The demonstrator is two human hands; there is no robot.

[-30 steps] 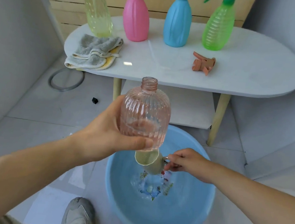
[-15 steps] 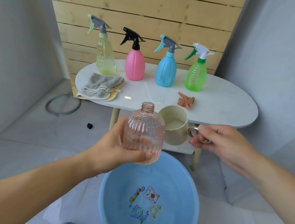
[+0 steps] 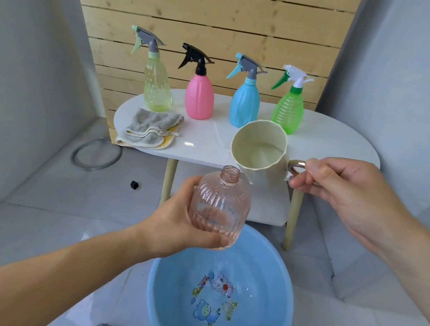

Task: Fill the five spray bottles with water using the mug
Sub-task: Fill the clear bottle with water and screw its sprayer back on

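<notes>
Head camera: at frame centre the left hand [image 3: 171, 225] wraps the ribbed pink bottle [image 3: 219, 206], uncapped, above the blue basin [image 3: 169, 306]. The right hand [image 3: 346, 189] pinches the handle of the tilted mug [image 3: 259, 146], whose lip is just above the narrow neck. The thin plastic looks light and probably slick when wet, so hold it by the ribs. There is open room either side.

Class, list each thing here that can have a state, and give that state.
Clear pink ribbed plastic bottle: uncapped, upright, gripped by left hand.
Cream plastic mug: tilted towards the bottle's neck, water inside, handle pinched by right hand.
Yellow, pink, blue, green plastic spray bottles: upright, trigger heads on.
Round blue plastic basin: holds water.
Grey cloth: folded.
</notes>
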